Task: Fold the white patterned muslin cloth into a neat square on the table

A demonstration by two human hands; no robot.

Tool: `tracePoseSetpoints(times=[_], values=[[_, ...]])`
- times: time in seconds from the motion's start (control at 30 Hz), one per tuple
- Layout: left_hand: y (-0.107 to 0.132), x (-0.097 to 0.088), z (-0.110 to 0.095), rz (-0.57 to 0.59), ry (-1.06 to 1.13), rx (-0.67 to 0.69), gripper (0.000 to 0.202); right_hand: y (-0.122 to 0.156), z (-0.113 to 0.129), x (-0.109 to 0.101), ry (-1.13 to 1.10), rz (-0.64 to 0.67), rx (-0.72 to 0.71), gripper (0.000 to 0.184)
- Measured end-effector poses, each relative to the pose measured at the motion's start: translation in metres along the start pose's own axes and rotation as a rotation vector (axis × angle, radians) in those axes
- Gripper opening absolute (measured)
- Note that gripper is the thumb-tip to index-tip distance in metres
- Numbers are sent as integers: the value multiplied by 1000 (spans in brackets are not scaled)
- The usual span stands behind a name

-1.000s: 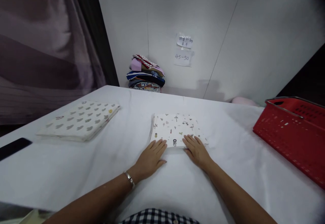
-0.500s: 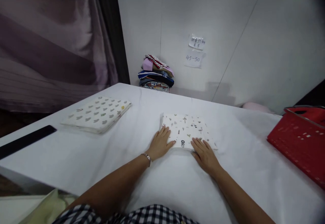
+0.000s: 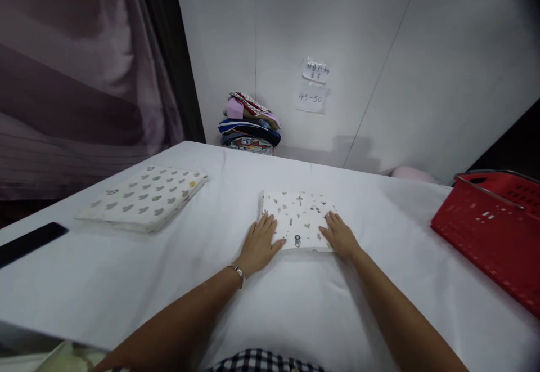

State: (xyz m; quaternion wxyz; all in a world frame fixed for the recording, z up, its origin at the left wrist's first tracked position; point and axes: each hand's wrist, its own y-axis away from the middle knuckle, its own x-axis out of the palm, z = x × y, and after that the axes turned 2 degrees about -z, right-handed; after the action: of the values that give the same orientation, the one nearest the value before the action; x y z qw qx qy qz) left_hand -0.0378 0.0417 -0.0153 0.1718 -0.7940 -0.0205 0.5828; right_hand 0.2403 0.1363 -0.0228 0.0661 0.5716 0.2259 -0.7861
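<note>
In front of me a folded white cloth [image 3: 301, 223] with small printed figures lies flat on the white-covered table [image 3: 236, 316]. My left hand [image 3: 258, 242] rests flat on its left edge, fingers stretched out, a bracelet at the wrist. On the right edge of the same cloth lies my right hand [image 3: 341, 236], also flat with the fingers extended. Neither hand grasps anything. To the left sits a second folded white cloth [image 3: 145, 197] printed with grey shapes, apart from both hands.
A red plastic basket [image 3: 489, 237] stands at the right. Against the wall is a stack of folded fabrics [image 3: 250, 127], below paper signs [image 3: 313, 99]. A black strip [image 3: 31, 242] lies near the table's left edge. A curtain [image 3: 84, 79] hangs at left.
My right hand has shifted from the front edge of the cloth to its right edge. My left hand stays on the left edge. The camera view has turned slightly.
</note>
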Motion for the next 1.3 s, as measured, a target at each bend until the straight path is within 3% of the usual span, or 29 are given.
tracePoseSetpoints(times=[0.17,0.3,0.4,0.5,0.6,0.8,1.13,1.3], values=[[-1,-6,-1,31,23,-5,54,6,-13,16,4,20,-20,53],[-17,-20,0,150,78,-54,57,2,-12,9,12,89,-22,50],[-43,-29,1,106,84,-106,62,-12,-5,-2,42,187,35,48],[-70,-25,2,34,37,-143,61,-37,9,-12,74,177,99,52],[-85,-8,7,25,-12,-195,60,-63,19,-11,86,140,125,61],[-82,17,19,22,-21,-209,61,-77,8,14,44,199,190,68],[-80,14,20,10,36,-223,59,-75,2,21,-29,166,185,67],[-82,13,21,-71,97,-275,54,-78,1,10,-321,167,279,70]])
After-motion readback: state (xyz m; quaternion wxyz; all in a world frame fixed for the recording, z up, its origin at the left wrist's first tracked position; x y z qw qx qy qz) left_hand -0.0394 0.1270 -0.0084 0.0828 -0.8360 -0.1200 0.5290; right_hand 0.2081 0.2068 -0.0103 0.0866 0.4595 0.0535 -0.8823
